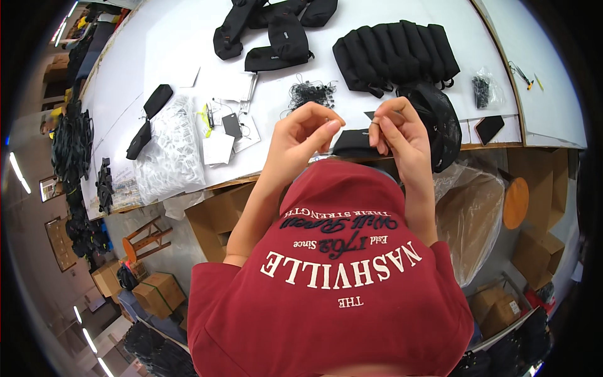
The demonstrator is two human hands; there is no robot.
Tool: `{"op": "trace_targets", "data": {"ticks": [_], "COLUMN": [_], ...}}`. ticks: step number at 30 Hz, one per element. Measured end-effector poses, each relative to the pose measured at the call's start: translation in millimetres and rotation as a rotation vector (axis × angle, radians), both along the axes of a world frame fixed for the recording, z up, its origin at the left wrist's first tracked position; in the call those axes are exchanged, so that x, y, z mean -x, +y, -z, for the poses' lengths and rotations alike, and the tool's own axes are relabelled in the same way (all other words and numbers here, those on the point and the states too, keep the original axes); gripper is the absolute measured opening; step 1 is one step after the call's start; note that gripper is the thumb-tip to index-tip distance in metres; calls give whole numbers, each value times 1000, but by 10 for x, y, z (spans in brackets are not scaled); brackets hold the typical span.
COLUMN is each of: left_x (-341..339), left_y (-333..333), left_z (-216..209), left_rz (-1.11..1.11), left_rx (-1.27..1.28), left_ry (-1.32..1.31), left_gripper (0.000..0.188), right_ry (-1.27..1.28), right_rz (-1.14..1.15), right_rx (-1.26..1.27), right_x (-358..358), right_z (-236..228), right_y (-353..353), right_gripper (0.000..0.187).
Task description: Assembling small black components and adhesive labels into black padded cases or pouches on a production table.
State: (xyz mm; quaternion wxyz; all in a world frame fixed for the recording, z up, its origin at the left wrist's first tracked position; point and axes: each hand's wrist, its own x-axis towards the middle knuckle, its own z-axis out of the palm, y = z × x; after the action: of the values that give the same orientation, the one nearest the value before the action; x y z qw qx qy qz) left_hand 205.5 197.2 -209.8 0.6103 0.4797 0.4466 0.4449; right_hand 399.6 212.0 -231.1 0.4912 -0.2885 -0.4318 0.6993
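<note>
Both hands are raised together over the near edge of a white table (389, 44). The left hand (306, 135) is curled narrow, thumb and fingertips pinched together at the edge of a small flat black pouch (353, 142) that lies between the two hands. The right hand (396, 135) is likewise closed to a fine pinch, its thumb and forefinger meeting near the pouch's far corner; they seem to grip a thin string or tag loop, though it is too small to be sure.

Just beyond the left hand's knuckles lies a tangle of black cords (311, 93). Beyond the right hand stands a row of black bags (396, 53) leaning against one another, and close to its outer side a black mesh bag (436, 122) hangs over the table edge. Farther out on that side lie a small clear packet of black parts (483, 91) and a flat black card (488, 129).

To the outer side of the left hand are white paper tags (220, 147), a yellow-handled cutter (206, 119) and a heap of clear plastic bags (168, 151). Well beyond it, more black pouches (270, 31) lie loose. Below the right wrist a large clear plastic sack (468, 213) stands open beside cardboard boxes (534, 251).
</note>
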Motion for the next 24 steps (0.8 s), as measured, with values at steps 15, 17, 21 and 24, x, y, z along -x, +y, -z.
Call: {"op": "trace_targets", "data": {"ticks": [15,17,21,24], "left_x": [-695,-775,-775,-718], "left_y": [493,491,514,530], "left_z": [1955,2033,2108,2109], "left_rz": [917,932,882,778], "left_rx": [-597,-645,-811,-857], "left_ry": [1121,1156,1131,1068], "left_gripper": [90,89,79,65], "right_ry": [-11,-19,-31,-49], "right_rz": [290,312,397,453], "right_rx": [139,143,155,184], "right_x": [-537,-607,-709,-786], "right_z": [404,416,483,539], "right_y": [147,120,111,161], "right_gripper": [12,12,17,20]}}
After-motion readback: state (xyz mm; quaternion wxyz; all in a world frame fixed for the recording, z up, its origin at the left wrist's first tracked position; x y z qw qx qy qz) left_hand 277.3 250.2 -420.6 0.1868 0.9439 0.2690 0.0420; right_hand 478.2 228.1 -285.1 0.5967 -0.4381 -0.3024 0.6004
